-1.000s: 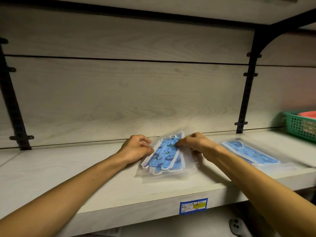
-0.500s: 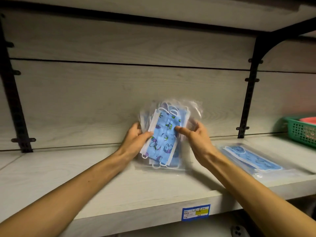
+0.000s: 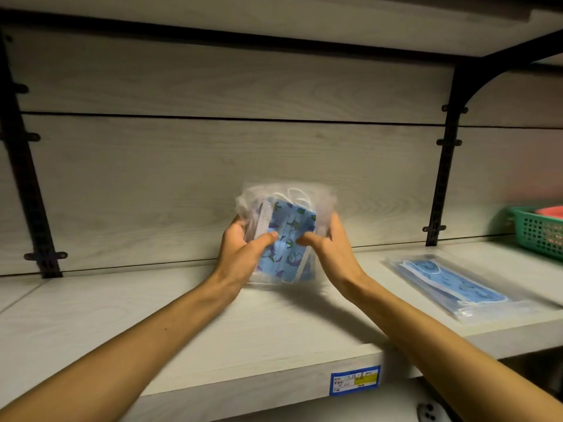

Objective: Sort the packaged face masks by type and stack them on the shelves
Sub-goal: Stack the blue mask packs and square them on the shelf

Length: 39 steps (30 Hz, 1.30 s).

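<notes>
Lifted off the shelf (image 3: 213,324) since a second earlier — patterned mask packs (image 3: 286,239) stood upright between left hand (image 3: 240,254) and right hand (image 3: 330,254), thumbs pinching the front, fingers curled behind. Tap edges square before laying down — keep apart from plain blue stack (image 3: 451,284).

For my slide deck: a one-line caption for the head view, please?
Both hands, left hand and right hand, hold patterned mask packs upright above the shelf.

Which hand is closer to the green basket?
The right hand. It holds the mask packets on the side facing the green basket; the left hand holds their far side.
</notes>
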{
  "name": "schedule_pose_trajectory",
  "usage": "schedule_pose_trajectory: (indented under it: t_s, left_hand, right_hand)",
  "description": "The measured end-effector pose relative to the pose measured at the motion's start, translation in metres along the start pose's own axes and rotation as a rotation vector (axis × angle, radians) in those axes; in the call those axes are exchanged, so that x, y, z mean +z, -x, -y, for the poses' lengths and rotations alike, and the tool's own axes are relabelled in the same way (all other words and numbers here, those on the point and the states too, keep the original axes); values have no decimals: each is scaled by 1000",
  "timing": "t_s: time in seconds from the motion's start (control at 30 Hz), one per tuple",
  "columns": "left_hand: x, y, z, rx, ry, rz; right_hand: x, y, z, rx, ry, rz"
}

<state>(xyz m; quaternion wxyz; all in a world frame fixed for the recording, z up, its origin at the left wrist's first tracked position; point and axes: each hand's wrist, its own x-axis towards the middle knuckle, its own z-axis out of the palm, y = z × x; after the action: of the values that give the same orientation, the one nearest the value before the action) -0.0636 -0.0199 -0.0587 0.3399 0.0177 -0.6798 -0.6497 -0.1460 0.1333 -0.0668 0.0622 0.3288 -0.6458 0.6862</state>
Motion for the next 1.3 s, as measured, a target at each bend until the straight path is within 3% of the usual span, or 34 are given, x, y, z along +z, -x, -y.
schedule_pose_trajectory:
  t_s: [0.1, 0.2, 0.3, 0.4, 0.5, 0.57, 0.63, 0.83, 0.93, 1.1, 1.3]
  left_hand:
    - [-6, -5, -5, -129, 180, -65]
    - [-16, -13, -12, -267, 441, -138]
    - [-22, -16, -17, -346, 604, -115]
    - [-23, -10, -16, -383, 676, -59]
    - [-16, -4, -13, -398, 669, -5]
    - [-13, -4, -9, -411, 673, 15]
    - [-14, -6, -8, -421, 652, 23]
    - [-26, -12, 4, -312, 461, -65]
    - [-34, -16, 8, -241, 231, -69]
    - [-40, -16, 12, -166, -108, 116]
    - [-30, -4, 14, -83, -80, 158]
  right_hand:
    - [-5, 2, -3, 27, 37, 33]
    - [-12, 5, -9, 181, 69, 35]
    - [-7, 5, -10, 334, -50, 24]
    - [0, 6, -10, 441, -224, 130]
    - [6, 11, -12, 372, -191, 204]
    - [5, 11, -10, 300, -165, 103]
    - [-2, 8, -7, 247, -145, -22]
    - [-32, -7, 1, 255, -17, -161]
    - [-42, -8, 3, 251, 12, -139]
    - [-49, -6, 6, 212, 8, -136]
    - [-38, 13, -11, 254, -32, -9]
